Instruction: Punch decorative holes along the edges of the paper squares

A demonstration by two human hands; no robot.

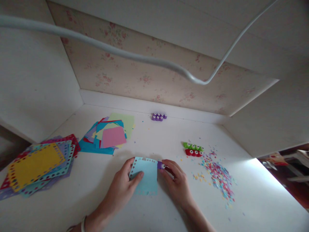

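Note:
A light blue paper card is in my left hand, the thumb on its face and the fingers behind its left edge. Punched holes run along the card's top and left edges, with cutouts at the bottom too. My right hand grips a small purple punch with a white eye on it. The punch sits at the card's upper right edge, between thumb and fingers. Whether the card's edge is inside its slot is hard to tell.
Punched cards, a yellow one on top, lie left beside plain coloured papers. Several purple punches stand at the back; green punches and red punches are right, near scattered confetti. A white cable crosses above.

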